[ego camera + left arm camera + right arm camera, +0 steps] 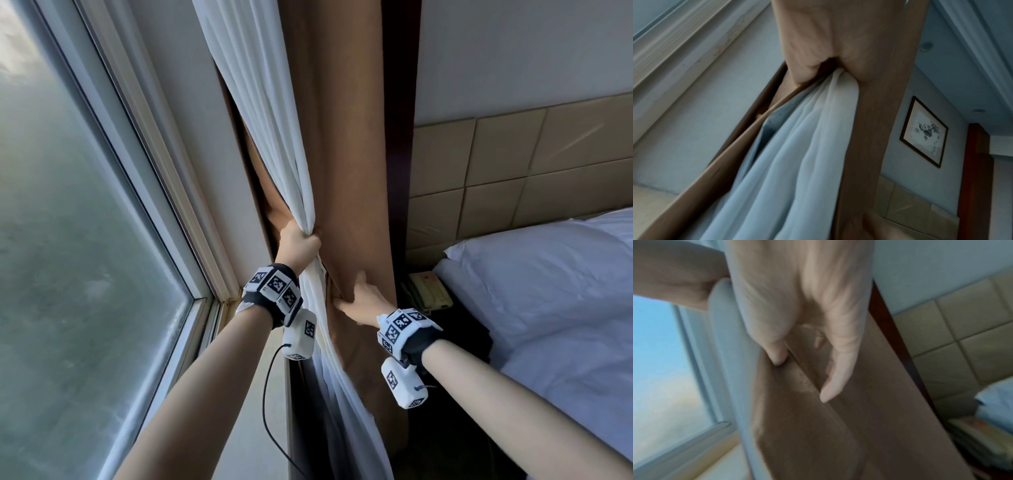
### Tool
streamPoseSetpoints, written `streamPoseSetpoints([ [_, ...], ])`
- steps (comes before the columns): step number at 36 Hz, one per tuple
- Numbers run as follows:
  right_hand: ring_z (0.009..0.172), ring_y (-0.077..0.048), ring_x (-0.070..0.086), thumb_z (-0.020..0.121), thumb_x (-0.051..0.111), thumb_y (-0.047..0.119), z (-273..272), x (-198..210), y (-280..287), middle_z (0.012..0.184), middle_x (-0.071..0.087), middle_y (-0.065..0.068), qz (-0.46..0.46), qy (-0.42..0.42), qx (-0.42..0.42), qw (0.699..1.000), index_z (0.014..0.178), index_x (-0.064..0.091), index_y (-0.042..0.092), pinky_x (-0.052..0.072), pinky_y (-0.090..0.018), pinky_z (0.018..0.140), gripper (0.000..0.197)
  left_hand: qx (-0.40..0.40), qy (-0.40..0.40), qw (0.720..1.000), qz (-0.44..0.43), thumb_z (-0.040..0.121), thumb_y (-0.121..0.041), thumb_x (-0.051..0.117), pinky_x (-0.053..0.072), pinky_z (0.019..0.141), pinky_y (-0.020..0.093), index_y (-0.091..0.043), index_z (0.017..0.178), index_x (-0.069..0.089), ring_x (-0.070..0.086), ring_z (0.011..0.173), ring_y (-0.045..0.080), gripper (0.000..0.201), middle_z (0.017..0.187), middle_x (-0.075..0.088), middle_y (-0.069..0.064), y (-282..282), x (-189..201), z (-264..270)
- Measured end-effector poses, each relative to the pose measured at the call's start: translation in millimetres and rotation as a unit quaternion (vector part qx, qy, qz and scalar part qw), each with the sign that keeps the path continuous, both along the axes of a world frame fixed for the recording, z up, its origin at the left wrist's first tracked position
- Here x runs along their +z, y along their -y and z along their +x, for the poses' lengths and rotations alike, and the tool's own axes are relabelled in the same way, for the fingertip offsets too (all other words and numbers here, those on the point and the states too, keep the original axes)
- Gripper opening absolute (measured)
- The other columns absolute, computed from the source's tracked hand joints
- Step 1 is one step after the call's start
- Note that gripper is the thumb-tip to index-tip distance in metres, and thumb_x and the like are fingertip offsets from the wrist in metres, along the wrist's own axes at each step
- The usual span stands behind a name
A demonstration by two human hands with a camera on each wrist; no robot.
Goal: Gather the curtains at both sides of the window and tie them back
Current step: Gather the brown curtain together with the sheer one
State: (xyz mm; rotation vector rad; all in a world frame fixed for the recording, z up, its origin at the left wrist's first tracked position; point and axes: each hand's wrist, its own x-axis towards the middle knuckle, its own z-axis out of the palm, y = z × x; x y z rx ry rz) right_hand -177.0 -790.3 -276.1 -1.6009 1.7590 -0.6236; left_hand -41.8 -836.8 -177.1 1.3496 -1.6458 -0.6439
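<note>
Left hand [297,241] fisted round the bunched white sheer curtain [274,137]; right hand [358,301], just below and right, fingers loosely hooked into a fold of the brown heavy curtain [349,144], thumb out. Both panels hang vertically at the window [68,222] edge, dead ahead; the right hand looks nearer the loose brown edge.

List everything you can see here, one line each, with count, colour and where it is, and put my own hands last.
sheer curtain: one, white, bunched beside the window frame
heavy curtain: one, brown, hanging right of the sheer
window: one, pale frame, far left
headboard: one, tan padded panels, right wall
bed: one, white linen, lower right
telephone: one, beige, between curtain and bed
framed picture: one, dark frame, on the wall
left hand: grips the sheer curtain
right hand: fingers on a brown curtain fold
</note>
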Motion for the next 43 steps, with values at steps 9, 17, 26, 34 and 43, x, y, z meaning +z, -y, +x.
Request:
streamPoseSetpoints([
  [9,0.089,-0.018,0.06,0.071,0.064,0.018,7,0,-11,0.099,0.061,-0.005,0.078,0.14,0.039,0.986,0.116,0.044,0.017,0.048,-0.03,0.079,0.049,0.006,0.036,0.999,0.011,0.088,-0.01,0.05,0.039,0.054,0.021,-0.006,0.088,0.051,0.048,0.067,0.015,0.004,0.08,0.05,0.002,6,1,6],
  [17,0.086,-0.025,0.055,0.086,0.055,0.004,-37,78,-49,0.094,0.059,-0.015,0.185,0.328,0.283,0.882,0.119,0.052,0.011,0.04,-0.034,0.079,0.034,-0.017,0.026,0.998,0.056,0.069,-0.009,0.047,0.047,0.068,0.033,-0.013,0.081,0.05,0.05,0.078,0.022,0.013,0.089,0.054,0.012,4,13,18],
  [26,0.1,-0.025,0.058,0.089,0.044,-0.005,-65,50,-17,0.104,0.065,-0.011,0.187,0.266,0.155,0.933,0.106,0.069,0.013,0.044,-0.033,0.085,0.035,-0.057,0.009,0.993,0.102,0.064,-0.014,0.052,0.053,0.092,0.043,-0.011,0.123,0.055,0.062,0.103,0.024,0.06,0.112,0.065,0.009,3,16,41],
  [34,0.131,-0.027,0.041,0.093,0.055,0.031,-77,49,21,0.145,0.032,-0.011,-0.068,-0.114,-0.042,0.99,0.143,0.031,0.021,0.037,-0.039,0.107,0.056,-0.065,0.02,0.993,0.099,0.064,-0.01,0.047,0.052,0.087,0.037,-0.008,0.11,0.058,0.061,0.105,0.029,0.046,0.113,0.064,0.016,-7,19,41],
  [43,0.121,-0.021,0.051,0.077,0.078,0.029,-64,83,45,0.135,0.052,-0.003,-0.142,0.055,-0.074,0.986,0.142,0.037,0.012,0.043,-0.034,0.101,0.079,-0.069,0.033,0.993,0.085,0.082,0.002,0.048,0.046,0.082,0.032,-0.025,0.084,0.046,0.051,0.091,0.021,0.028,0.102,0.055,0.007,-7,18,30],
])
